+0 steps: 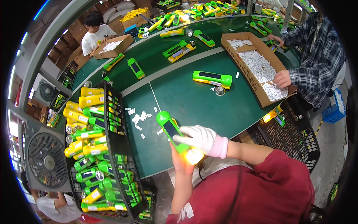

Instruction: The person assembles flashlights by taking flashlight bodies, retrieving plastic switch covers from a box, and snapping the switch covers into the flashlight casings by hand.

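The surface (201,115) runs right of the full crate (126,149). Farther from the crate, an unlit torch (212,77) apparently waits; nearer it, a lit torch (170,128) seems mid-work, left hand (179,160) curled round it, gloved right hand (201,138) half-bent onto it.

Moderate indoor light; lit flashlight (172,129) glares yellow-white at one end. Edges of desk (203,106) bend; picture rim falls to black.

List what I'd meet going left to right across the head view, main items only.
Grey fan, black crate, cluster of small white pieces, held flashlight, open cardboard carton, blue basket.
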Demonstrator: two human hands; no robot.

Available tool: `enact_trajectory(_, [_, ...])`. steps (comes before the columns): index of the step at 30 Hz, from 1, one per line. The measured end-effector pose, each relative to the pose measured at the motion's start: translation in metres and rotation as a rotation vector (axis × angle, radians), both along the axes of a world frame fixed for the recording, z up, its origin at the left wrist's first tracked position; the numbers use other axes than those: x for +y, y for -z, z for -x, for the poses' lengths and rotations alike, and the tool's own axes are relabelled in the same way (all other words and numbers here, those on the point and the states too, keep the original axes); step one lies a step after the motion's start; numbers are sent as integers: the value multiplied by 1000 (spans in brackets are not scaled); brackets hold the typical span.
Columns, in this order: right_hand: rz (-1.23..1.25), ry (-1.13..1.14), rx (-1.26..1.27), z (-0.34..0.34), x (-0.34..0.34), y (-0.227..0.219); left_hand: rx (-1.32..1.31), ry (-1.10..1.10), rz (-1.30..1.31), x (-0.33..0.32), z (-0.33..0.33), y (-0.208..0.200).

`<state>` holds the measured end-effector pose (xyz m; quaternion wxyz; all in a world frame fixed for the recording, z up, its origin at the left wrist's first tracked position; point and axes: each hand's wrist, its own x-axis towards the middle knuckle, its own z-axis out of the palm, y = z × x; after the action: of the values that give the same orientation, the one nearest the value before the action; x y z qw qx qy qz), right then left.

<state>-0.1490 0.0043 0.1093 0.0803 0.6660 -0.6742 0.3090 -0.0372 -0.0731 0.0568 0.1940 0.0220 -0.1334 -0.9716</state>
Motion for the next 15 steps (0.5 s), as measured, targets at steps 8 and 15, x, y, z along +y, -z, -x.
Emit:
enact_trajectory(8, [48,79,-433,3,31,12,-348,-117,138,23,9,16])
enact_trajectory(15, [-298,344,-483,-4,9,1,-559,-208,307,29,17,24])
